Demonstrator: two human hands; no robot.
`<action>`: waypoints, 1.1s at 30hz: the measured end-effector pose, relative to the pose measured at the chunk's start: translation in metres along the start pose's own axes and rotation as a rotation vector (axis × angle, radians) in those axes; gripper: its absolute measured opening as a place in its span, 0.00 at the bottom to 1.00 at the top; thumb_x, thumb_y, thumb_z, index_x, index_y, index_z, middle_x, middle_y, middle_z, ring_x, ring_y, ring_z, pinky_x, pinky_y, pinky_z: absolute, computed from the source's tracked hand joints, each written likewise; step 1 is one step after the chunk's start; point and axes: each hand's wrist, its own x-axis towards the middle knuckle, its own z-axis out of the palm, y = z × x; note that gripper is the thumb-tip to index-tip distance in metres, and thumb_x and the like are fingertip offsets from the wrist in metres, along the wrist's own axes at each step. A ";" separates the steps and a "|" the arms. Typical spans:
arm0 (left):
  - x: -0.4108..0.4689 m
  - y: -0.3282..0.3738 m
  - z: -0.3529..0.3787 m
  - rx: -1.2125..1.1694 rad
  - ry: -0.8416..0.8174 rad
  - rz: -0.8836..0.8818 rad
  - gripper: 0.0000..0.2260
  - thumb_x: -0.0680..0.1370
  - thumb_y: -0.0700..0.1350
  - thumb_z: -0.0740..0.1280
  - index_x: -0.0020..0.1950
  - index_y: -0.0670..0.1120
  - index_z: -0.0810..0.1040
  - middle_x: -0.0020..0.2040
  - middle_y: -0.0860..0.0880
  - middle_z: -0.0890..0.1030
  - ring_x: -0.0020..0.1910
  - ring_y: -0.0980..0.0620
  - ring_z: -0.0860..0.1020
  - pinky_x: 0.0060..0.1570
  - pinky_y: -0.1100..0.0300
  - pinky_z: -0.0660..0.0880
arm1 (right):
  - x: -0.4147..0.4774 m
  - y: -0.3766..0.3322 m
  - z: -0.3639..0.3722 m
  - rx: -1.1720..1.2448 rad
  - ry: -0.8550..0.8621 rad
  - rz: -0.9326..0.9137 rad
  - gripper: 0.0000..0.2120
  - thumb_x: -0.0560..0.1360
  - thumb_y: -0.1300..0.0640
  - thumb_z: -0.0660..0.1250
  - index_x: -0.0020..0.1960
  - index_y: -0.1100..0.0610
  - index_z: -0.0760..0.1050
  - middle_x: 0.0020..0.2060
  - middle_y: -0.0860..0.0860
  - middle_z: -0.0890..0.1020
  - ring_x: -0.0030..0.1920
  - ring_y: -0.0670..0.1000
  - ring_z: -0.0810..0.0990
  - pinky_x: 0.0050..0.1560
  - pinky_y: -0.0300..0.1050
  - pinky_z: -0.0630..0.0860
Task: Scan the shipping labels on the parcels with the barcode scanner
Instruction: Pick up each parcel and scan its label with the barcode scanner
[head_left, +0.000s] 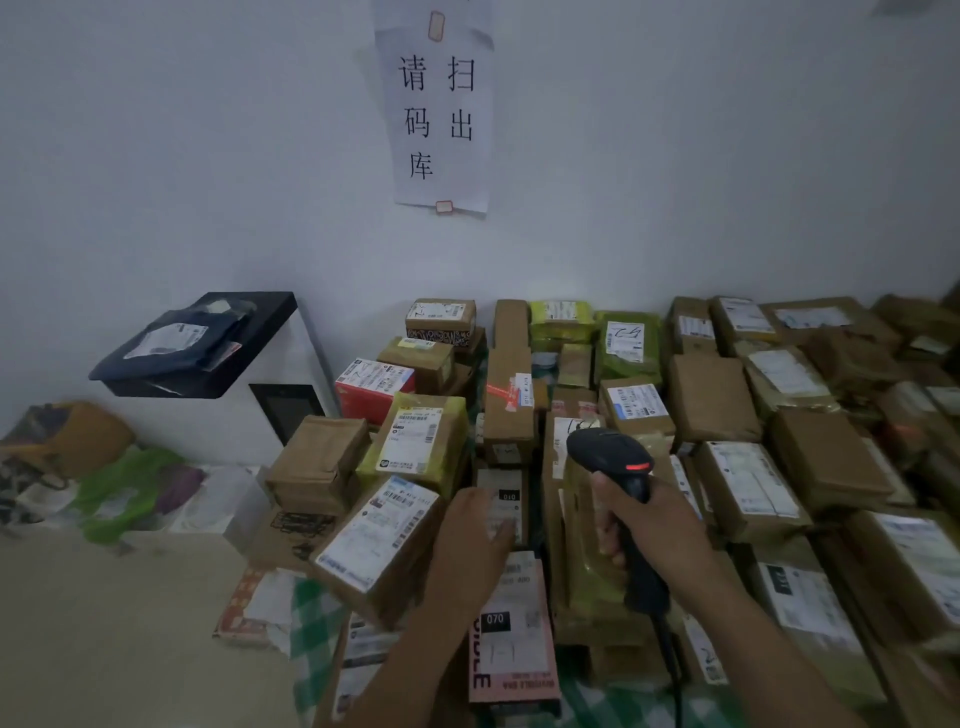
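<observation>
Head camera looks down over a wide spread of parcels packed edge to edge, most of them brown cartons and taped bags with white shipping labels facing up. The right hand grips the handle of the black barcode scanner, fingers curled tightly round it and the thumb lying along the near side. The scanner's head points away from the person, over the middle of the pile, and a small red light glows on its top. Its cable runs down from the base of the handle toward the bottom edge of the view.

The left hand reaches forward just left of the scanner, palm down, fingers extended and resting on a small brown parcel whose label carries a black patch marked 010. The fingertips are blurred, so how firmly they press cannot be told. Nearer the person, a pink parcel marked 070 lies partly under the left forearm. Left of that hand sits a large carton with a long white label, and behind it a yellow-green bag, also labelled. A yellow taped parcel lies directly below the scanner.

A green checked cloth shows beneath the near parcels. At the left stands a white machine with a black top, and a dark bagged parcel rests on it. A paper sign with large Chinese characters hangs on the white wall.
</observation>
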 end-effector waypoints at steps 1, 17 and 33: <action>0.009 -0.003 0.012 -0.034 -0.049 -0.046 0.19 0.80 0.48 0.67 0.70 0.50 0.70 0.66 0.53 0.72 0.63 0.61 0.69 0.55 0.77 0.62 | 0.003 0.001 -0.002 0.022 -0.015 0.017 0.22 0.77 0.45 0.67 0.40 0.66 0.78 0.28 0.56 0.81 0.26 0.52 0.78 0.29 0.41 0.77; 0.107 -0.067 0.116 0.185 -0.440 -0.617 0.63 0.65 0.67 0.76 0.79 0.45 0.34 0.79 0.40 0.48 0.76 0.38 0.57 0.71 0.45 0.63 | 0.028 0.011 -0.018 0.293 -0.054 0.153 0.18 0.74 0.45 0.71 0.39 0.61 0.76 0.31 0.59 0.81 0.25 0.54 0.77 0.26 0.43 0.75; 0.055 -0.038 0.096 0.174 -0.171 -0.582 0.56 0.67 0.59 0.77 0.80 0.44 0.42 0.75 0.40 0.56 0.73 0.38 0.59 0.66 0.44 0.67 | 0.029 0.008 -0.023 0.272 -0.078 0.150 0.19 0.75 0.44 0.69 0.44 0.61 0.77 0.33 0.59 0.82 0.27 0.54 0.78 0.28 0.44 0.76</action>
